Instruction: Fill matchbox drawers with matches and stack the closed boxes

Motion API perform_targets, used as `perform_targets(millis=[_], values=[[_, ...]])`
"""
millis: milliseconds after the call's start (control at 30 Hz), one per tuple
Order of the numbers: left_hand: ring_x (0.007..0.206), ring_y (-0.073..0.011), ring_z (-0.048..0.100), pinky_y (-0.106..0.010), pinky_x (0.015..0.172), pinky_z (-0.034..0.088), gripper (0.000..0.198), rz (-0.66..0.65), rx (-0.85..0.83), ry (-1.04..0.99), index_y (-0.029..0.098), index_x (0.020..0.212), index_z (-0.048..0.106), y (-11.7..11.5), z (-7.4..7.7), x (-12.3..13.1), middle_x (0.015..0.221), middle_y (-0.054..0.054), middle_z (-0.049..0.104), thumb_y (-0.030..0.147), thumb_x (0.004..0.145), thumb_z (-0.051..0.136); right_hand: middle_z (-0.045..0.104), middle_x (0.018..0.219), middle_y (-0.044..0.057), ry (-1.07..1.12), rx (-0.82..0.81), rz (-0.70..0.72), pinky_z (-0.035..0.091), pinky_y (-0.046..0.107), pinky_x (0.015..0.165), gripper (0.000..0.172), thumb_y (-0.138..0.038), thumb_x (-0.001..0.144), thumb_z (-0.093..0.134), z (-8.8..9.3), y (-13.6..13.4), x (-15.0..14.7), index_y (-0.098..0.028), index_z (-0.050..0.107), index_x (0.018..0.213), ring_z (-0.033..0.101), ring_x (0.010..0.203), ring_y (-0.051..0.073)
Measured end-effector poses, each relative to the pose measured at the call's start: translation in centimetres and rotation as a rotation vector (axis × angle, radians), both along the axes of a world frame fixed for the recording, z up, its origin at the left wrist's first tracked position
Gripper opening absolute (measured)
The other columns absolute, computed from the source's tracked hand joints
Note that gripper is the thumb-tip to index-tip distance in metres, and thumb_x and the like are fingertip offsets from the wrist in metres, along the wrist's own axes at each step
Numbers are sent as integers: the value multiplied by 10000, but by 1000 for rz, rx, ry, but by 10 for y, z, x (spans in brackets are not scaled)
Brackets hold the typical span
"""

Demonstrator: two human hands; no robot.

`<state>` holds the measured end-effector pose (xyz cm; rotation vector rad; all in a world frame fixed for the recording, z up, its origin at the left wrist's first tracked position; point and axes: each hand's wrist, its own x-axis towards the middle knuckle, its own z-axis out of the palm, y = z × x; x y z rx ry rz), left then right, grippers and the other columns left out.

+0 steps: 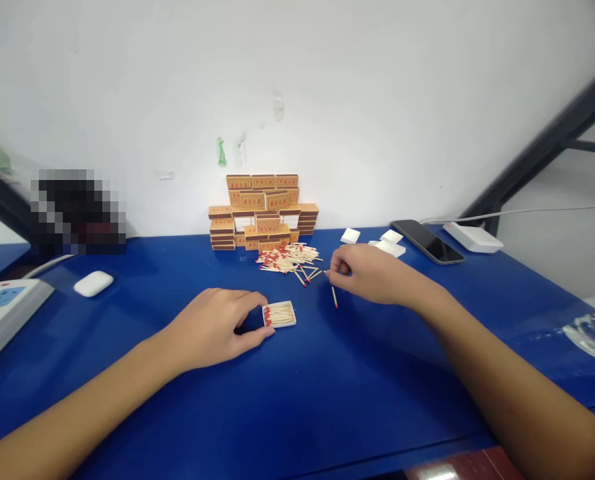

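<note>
My left hand (pixel 227 323) rests on the blue table, its thumb and index finger closed on the ends of a small white matchbox tray (pixel 294 323). Inside the tray lie several matches (pixel 280 313), red heads toward my left hand. My right hand (pixel 364 272) is closed in a pinch to the right of the tray. A single match (pixel 334 297) sticks out below its fingertips, red head pointing down. Just left of these fingertips, a loose heap of red-headed matches (pixel 288 257) spreads over the table.
Orange matchboxes (pixel 264 200) stand stacked against the white wall. White empty trays (pixel 390 247) and a dark phone (pixel 427 241) lie at the back right, beside a white box (pixel 473 237). At left are a white earbud case (pixel 94 284) and a power strip (pixel 12 313).
</note>
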<state>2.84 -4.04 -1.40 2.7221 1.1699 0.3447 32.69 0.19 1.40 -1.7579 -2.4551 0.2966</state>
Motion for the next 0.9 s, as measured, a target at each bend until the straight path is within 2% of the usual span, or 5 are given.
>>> perform_targets(millis=[200, 367, 467, 667, 900], values=[[588, -150, 573, -267, 567, 342, 271, 3, -9, 18, 242, 1133, 713, 0, 1, 0, 713, 32, 621, 460, 991, 638, 724, 824, 65, -132, -219, -40, 364, 319, 590, 198, -301, 920, 596, 3, -5, 4, -211, 667, 759, 624, 707, 202], [590, -150, 579, -270, 570, 350, 278, 1, -13, 21, 242, 1149, 710, -1, 1, -1, 723, 28, 633, 461, 993, 635, 726, 844, 73, -109, -109, -73, 377, 325, 606, 320, -419, 1013, 527, 2, -5, 5, -208, 642, 802, 629, 723, 208], [578, -147, 573, -271, 564, 354, 286, 5, -8, 19, 239, 1143, 711, -1, 0, -1, 716, 28, 628, 469, 996, 627, 728, 847, 81, -111, -133, -118, 380, 328, 596, 373, -507, 992, 583, 2, -7, 0, -207, 672, 788, 636, 723, 216], [582, -146, 581, -274, 559, 371, 289, 2, 3, 22, 229, 1129, 714, -1, 0, -1, 717, 28, 626, 468, 994, 626, 726, 763, 52, -31, -229, -41, 406, 315, 598, 265, -306, 975, 604, -1, -14, -9, -202, 686, 745, 638, 675, 184], [563, -142, 572, -271, 547, 358, 274, -4, 28, 18, 228, 1140, 713, -2, 1, -1, 706, 32, 622, 447, 994, 634, 660, 676, 40, 19, -121, -15, 339, 318, 555, 167, -233, 863, 674, -12, -15, -13, -204, 641, 702, 582, 594, 178]])
